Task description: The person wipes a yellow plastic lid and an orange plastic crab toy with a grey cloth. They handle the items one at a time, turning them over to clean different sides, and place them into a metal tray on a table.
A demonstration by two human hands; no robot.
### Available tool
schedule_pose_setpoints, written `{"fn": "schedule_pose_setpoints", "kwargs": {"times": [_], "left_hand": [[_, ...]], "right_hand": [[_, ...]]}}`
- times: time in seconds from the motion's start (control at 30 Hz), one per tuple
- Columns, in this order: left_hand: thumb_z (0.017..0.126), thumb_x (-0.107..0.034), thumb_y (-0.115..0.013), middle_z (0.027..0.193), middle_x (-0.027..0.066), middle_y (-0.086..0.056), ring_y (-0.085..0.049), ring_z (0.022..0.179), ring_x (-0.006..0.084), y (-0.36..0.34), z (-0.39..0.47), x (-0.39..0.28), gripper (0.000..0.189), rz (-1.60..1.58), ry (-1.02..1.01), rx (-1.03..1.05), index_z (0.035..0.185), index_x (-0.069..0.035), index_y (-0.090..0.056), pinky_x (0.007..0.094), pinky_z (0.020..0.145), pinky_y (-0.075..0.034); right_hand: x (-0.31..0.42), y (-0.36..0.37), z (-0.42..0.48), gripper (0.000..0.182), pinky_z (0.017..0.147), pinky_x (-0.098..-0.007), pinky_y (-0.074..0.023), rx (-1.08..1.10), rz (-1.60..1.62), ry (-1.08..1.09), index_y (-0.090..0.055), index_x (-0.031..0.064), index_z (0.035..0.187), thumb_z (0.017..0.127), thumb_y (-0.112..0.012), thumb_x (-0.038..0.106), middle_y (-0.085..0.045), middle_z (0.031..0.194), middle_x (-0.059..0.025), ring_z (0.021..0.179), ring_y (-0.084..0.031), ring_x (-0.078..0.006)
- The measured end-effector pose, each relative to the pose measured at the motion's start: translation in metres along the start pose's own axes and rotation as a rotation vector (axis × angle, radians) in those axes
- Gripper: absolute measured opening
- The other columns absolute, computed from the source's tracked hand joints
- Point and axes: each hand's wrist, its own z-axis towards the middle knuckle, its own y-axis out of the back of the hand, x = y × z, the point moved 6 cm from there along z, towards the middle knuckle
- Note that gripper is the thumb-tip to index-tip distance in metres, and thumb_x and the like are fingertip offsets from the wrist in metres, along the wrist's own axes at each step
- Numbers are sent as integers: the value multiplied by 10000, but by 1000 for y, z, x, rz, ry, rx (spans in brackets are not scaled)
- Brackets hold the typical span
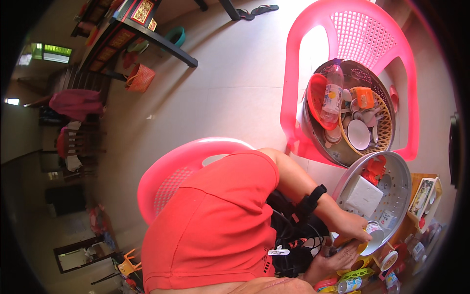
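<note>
My left hand (350, 226), with a black band at the wrist, has its fingers curled at the edge of a small stack of white dishes (375, 237). The dishes overlap the near rim of a perforated metal pan (404, 185). In the pan lie a white foam block (364, 196), a red plastic toy (375, 169) and a clear plastic piece with a label. Just below, my right hand (339, 259) is bent close to the left, beside something yellow between them. Its grip is partly hidden.
A pink plastic chair (290, 92) bears a large metal basin with a bottle (333, 93), red bowl and yellow basket (385, 128) of small dishes. Toys and bottles (350, 284) crowd the lower right, near a tray (424, 204). Black cables (286, 220) hang by my chest.
</note>
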Motion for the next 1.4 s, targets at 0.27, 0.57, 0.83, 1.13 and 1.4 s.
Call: {"fn": "schedule_pose_setpoints", "kwargs": {"times": [0.27, 0.57, 0.83, 1.13, 1.4], "left_hand": [[977, -504, -481, 942, 250, -671, -668, 960, 347, -10, -3, -6, 639, -87, -11, 135, 1082, 119, -572, 450, 812, -499], [1025, -522, -398, 1208, 207, -594, -600, 1123, 321, -14, -3, -5, 604, 31, -226, 38, 1195, 45, -512, 426, 946, -456], [966, -508, -569, 1008, 25, -588, -556, 960, 114, -18, -10, -15, 466, -426, -21, 342, 1088, -58, -563, 301, 830, -451], [919, -431, -671, 921, -18, -591, -575, 892, 81, -28, -12, -12, 370, -511, 41, 287, 1001, -88, -560, 286, 781, -466], [1019, -398, -523, 943, -27, -581, -559, 825, 52, -67, -6, 30, 326, -555, 80, 323, 1093, -83, -560, 255, 681, -490]], "right_hand": [[-19, 16, -26, 394, 896, -412, -471, -69, 326, -106, -588, -30, 1219, 835, -674, -8, -613, 1152, -163, 1019, -593, -319], [-81, -14, -81, 346, 932, -400, -485, -534, 1441, -1001, -566, -6, 1222, 939, -631, 183, -590, 1132, -113, 1092, -577, -273], [-91, -40, -98, 484, 995, -416, -455, -649, 1824, -1028, -513, -2, 1291, 973, -616, 347, -615, 1208, -125, 1172, -586, -260], [-79, 22, -79, 284, 693, -344, -545, -961, 1050, -1318, -628, -20, 1043, 965, -622, 253, -649, 864, -94, 782, -637, -183], [-43, 31, -49, 408, 934, -446, -456, -330, 177, -224, -612, 12, 1227, 1052, -436, 335, -560, 1289, -174, 1074, -533, -323]]}}
